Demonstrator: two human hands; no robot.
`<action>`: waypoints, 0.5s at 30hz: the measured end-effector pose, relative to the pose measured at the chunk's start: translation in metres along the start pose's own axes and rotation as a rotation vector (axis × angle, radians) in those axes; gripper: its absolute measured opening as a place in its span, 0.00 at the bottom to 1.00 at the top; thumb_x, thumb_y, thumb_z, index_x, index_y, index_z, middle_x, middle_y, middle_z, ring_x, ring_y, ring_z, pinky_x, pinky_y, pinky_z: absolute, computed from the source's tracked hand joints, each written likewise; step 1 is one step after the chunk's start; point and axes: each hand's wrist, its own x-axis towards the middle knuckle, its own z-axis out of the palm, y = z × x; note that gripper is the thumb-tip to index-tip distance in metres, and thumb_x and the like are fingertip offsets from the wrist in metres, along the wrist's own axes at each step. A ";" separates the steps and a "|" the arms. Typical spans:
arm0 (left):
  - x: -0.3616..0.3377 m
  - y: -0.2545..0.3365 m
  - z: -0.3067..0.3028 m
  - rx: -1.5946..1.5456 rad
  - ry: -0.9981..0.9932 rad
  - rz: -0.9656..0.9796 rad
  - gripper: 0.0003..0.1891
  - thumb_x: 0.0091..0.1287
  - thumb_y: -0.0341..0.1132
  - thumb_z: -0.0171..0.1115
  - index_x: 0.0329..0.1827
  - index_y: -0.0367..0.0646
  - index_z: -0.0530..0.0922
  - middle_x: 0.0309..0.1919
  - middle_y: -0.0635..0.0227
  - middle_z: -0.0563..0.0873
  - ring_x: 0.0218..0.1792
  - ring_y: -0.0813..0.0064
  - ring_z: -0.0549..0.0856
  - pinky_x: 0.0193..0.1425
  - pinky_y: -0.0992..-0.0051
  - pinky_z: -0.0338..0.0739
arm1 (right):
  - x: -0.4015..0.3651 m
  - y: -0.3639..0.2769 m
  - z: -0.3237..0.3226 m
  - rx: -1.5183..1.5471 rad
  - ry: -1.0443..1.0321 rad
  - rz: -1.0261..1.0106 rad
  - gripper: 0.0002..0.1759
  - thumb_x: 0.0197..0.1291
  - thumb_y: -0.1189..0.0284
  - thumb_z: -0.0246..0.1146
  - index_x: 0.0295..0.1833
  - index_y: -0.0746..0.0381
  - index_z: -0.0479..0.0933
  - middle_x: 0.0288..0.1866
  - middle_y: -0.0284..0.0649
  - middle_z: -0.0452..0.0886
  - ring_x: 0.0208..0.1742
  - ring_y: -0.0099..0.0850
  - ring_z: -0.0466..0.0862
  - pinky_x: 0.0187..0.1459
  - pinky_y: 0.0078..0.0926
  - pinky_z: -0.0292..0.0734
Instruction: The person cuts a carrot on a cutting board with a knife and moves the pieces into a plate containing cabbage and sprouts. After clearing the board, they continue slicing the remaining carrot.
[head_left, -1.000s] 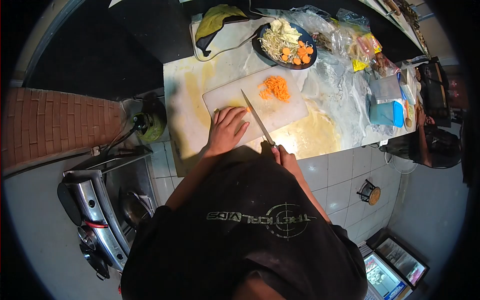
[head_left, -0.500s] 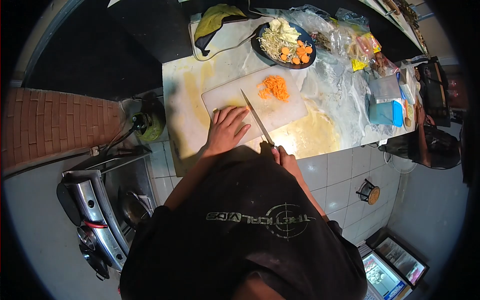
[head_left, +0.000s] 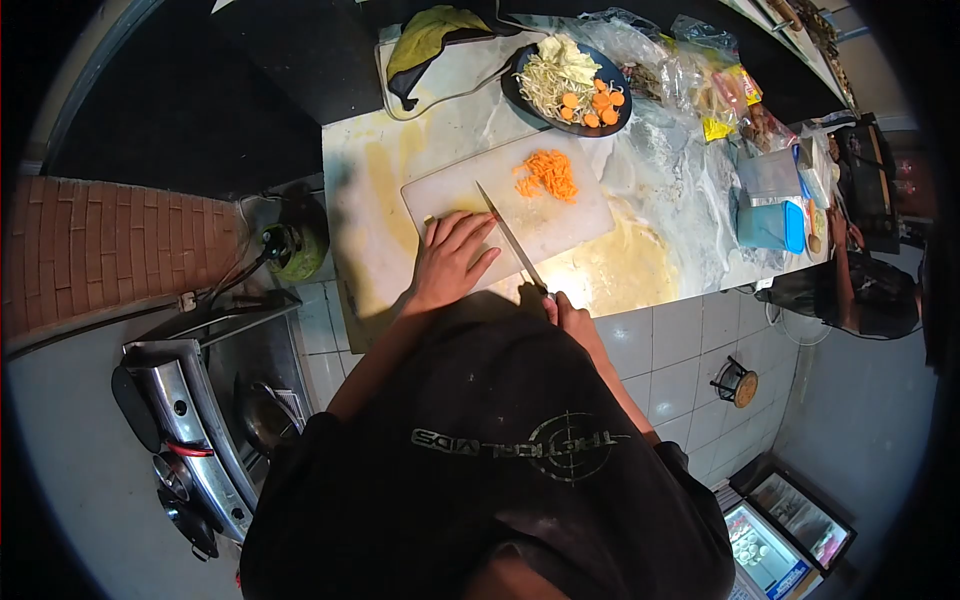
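Observation:
My right hand [head_left: 570, 316] is closed round the handle of a long knife [head_left: 517, 245], whose blade lies diagonally over the white cutting board [head_left: 580, 228]. On the board's left part rests my left hand [head_left: 450, 260], its fingertips beside the blade. Those fingers are bent over something mostly hidden; a small pale piece shows at their left edge. Cut orange carrot strips [head_left: 547, 177] form a pile on the board, up and right of the knife tip.
Behind the board stands a dark plate [head_left: 549, 111] with sprouts, cabbage and carrot slices. Plastic bags [head_left: 690, 85] and a blue container [head_left: 771, 227] are at the right. A yellow-green cloth [head_left: 432, 45] lies back left. Another person's arm [head_left: 846, 275] shows far right.
The knife's tip has shifted slightly to the left. My left hand stays in nearly the same place, and the carrot pile looks the same.

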 end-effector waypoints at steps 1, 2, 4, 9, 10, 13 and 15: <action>0.000 0.000 0.000 -0.001 0.000 0.000 0.22 0.68 0.41 0.65 0.63 0.44 0.80 0.63 0.72 0.81 0.64 0.65 0.75 0.68 0.61 0.64 | 0.001 0.000 0.001 -0.022 0.005 0.006 0.23 0.78 0.54 0.48 0.46 0.67 0.69 0.22 0.63 0.78 0.30 0.65 0.82 0.29 0.59 0.75; 0.000 0.000 0.001 0.000 0.005 0.002 0.22 0.68 0.41 0.65 0.63 0.44 0.80 0.63 0.72 0.81 0.64 0.65 0.75 0.68 0.60 0.64 | 0.000 0.000 0.002 -0.022 0.004 0.007 0.23 0.78 0.54 0.48 0.46 0.67 0.69 0.22 0.63 0.78 0.30 0.65 0.82 0.29 0.59 0.75; 0.000 -0.001 0.001 0.001 0.009 0.003 0.22 0.67 0.41 0.66 0.63 0.44 0.81 0.63 0.72 0.81 0.63 0.65 0.75 0.68 0.60 0.64 | -0.001 -0.006 0.000 -0.057 -0.006 0.039 0.23 0.78 0.54 0.49 0.45 0.67 0.69 0.24 0.64 0.80 0.32 0.66 0.83 0.30 0.59 0.77; 0.000 -0.002 0.002 0.009 0.010 -0.003 0.22 0.68 0.42 0.65 0.62 0.43 0.81 0.62 0.70 0.81 0.63 0.64 0.76 0.68 0.60 0.64 | 0.001 -0.019 -0.004 -0.137 -0.025 0.091 0.22 0.77 0.54 0.49 0.47 0.66 0.69 0.27 0.64 0.82 0.34 0.65 0.84 0.33 0.59 0.79; 0.000 -0.001 0.001 0.010 0.013 -0.003 0.22 0.68 0.42 0.65 0.62 0.43 0.81 0.62 0.70 0.81 0.63 0.64 0.76 0.68 0.60 0.64 | 0.002 -0.021 -0.004 -0.149 -0.037 0.109 0.22 0.77 0.54 0.49 0.48 0.65 0.68 0.27 0.64 0.82 0.34 0.64 0.85 0.34 0.59 0.80; 0.001 -0.001 0.000 0.004 0.021 -0.004 0.22 0.68 0.42 0.65 0.62 0.42 0.80 0.62 0.69 0.81 0.63 0.64 0.76 0.68 0.60 0.64 | 0.003 -0.022 -0.006 -0.195 -0.042 0.107 0.22 0.78 0.54 0.48 0.49 0.65 0.68 0.27 0.63 0.82 0.34 0.64 0.85 0.34 0.58 0.81; 0.000 -0.001 0.000 0.005 0.009 -0.009 0.22 0.68 0.42 0.64 0.63 0.42 0.79 0.62 0.69 0.81 0.63 0.64 0.76 0.68 0.60 0.64 | 0.002 -0.020 -0.008 -0.206 -0.026 0.083 0.21 0.78 0.55 0.48 0.50 0.66 0.67 0.26 0.63 0.82 0.33 0.64 0.85 0.33 0.58 0.80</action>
